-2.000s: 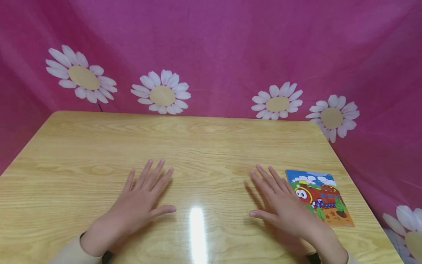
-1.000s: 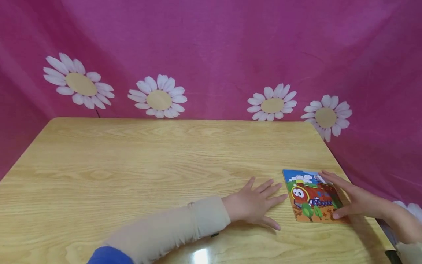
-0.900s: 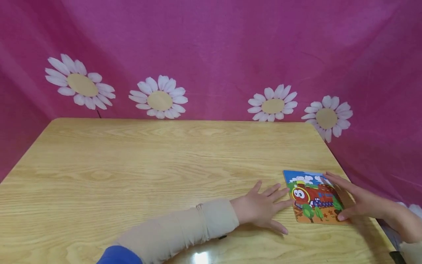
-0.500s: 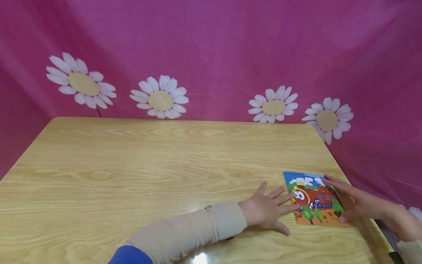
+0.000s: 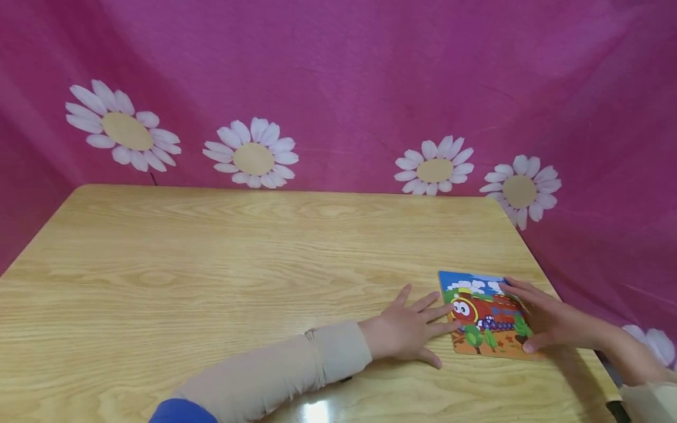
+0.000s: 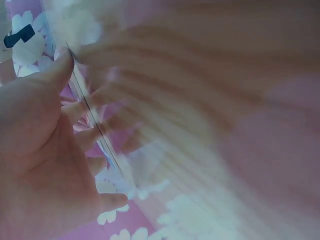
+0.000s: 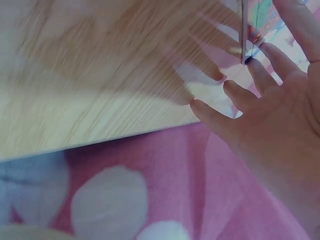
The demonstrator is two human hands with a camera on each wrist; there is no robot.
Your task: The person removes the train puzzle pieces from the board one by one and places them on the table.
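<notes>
A thin square picture board (image 5: 489, 329) with a red cartoon train lies flat near the table's right edge in the head view. At its left side is my left hand (image 5: 407, 332), fingers spread and straight, with fingertips overlapping the board's edge. My right hand (image 5: 560, 323) is at the opposite side, its fingers by the upper right corner and its thumb by the lower right one. In the right wrist view, the right hand's fingers (image 7: 270, 95) extend beside the board's edge (image 7: 244, 35). The left wrist view shows the left palm (image 6: 35, 150) low over the glossy tabletop.
The wooden table (image 5: 238, 252) has a rounded far edge. A pink cloth (image 5: 338, 88) with large white daisies hangs behind it and down the right side. My left forearm (image 5: 275, 370) crosses the table's front.
Both hands have moved right from the table's middle to either side of the board. Over the last half second, the board and both hands have shifted slightly left.
</notes>
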